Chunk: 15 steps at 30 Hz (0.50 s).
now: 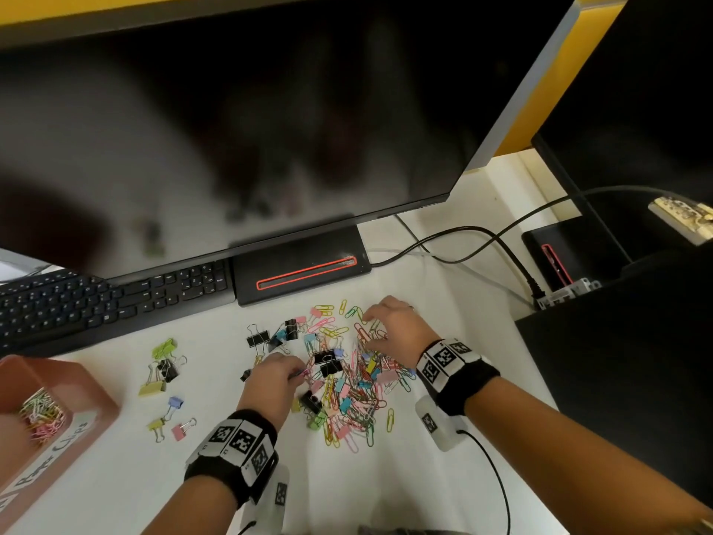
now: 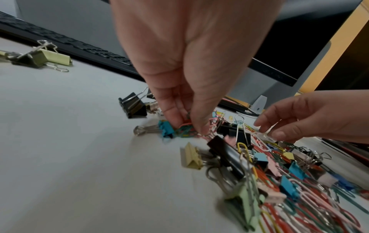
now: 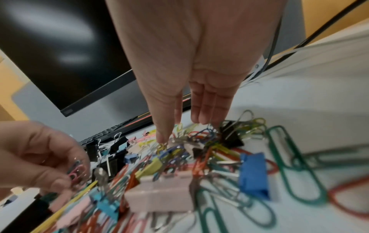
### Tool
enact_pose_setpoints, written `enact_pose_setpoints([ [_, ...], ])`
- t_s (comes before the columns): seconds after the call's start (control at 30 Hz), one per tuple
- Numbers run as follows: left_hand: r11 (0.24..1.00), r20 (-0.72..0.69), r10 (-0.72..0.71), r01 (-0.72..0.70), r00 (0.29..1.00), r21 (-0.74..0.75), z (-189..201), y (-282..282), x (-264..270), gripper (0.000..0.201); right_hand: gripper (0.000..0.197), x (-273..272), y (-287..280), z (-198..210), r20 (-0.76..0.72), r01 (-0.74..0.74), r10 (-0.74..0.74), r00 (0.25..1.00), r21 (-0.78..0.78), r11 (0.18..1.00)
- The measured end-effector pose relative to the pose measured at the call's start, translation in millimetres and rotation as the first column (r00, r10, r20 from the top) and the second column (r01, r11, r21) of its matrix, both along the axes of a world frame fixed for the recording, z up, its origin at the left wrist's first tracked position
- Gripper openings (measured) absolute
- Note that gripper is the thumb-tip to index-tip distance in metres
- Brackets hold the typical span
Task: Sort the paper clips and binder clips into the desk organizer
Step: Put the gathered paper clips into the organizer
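A mixed pile of coloured paper clips and binder clips (image 1: 349,380) lies on the white desk in the head view. My left hand (image 1: 299,374) is at the pile's left edge and pinches a small bunch of paper clips (image 2: 186,126) between thumb and fingers. My right hand (image 1: 368,330) reaches down into the pile's far side; the left wrist view shows its thumb and forefinger pinching a white paper clip (image 2: 266,131). A reddish-brown organizer tray (image 1: 96,403) labelled "Paper Clips" sits at the far left with paper clips (image 1: 40,417) inside.
Several binder clips (image 1: 162,372) lie apart between the pile and the tray. A black keyboard (image 1: 96,303), a monitor (image 1: 231,129) and its base (image 1: 301,264) stand behind the pile. Cables (image 1: 482,241) run at the back right beside a black box (image 1: 617,361).
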<state>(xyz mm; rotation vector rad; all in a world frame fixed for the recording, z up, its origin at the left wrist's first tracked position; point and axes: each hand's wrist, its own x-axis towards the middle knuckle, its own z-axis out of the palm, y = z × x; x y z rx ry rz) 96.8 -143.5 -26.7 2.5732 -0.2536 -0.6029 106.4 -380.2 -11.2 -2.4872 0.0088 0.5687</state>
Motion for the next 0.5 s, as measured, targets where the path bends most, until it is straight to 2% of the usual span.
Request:
enact_pose_setpoints([
  [0.1, 1.0, 0.003, 0.007, -0.007, 1.0, -0.003, 3.7, 0.9, 0.5, 0.014, 0.05, 3.0, 10.1, 0.8, -0.027, -0.035, 0.035, 0.999, -0.034, 0.999],
  [0.17, 0.999, 0.014, 0.03, -0.029, 0.999, -0.03, 7.9, 1.5, 1.2, 0.013, 0.049, 6.4, 14.2, 0.9, -0.052, -0.061, 0.058, 0.997, -0.062, 0.996],
  [0.3, 0.993, 0.034, 0.076, -0.073, 0.997, -0.092, 18.2, 3.0, 2.9, 0.012, 0.031, 11.8, 19.8, 1.7, -0.101, -0.052, 0.044, 0.994, -0.076, 0.996],
  [0.4, 0.986, -0.002, 0.111, -0.11, 0.994, -0.122, 25.9, 3.7, 5.4, 0.009, 0.02, 15.0, 24.1, 4.2, -0.108, -0.076, 0.058, 0.992, -0.173, 0.982],
  [0.5, 0.976, -0.045, 0.146, -0.151, 0.988, -0.155, 33.6, 4.4, 6.9, 0.013, 0.015, 16.4, 25.1, 5.2, -0.155, -0.053, 0.023, 0.988, -0.192, 0.98],
])
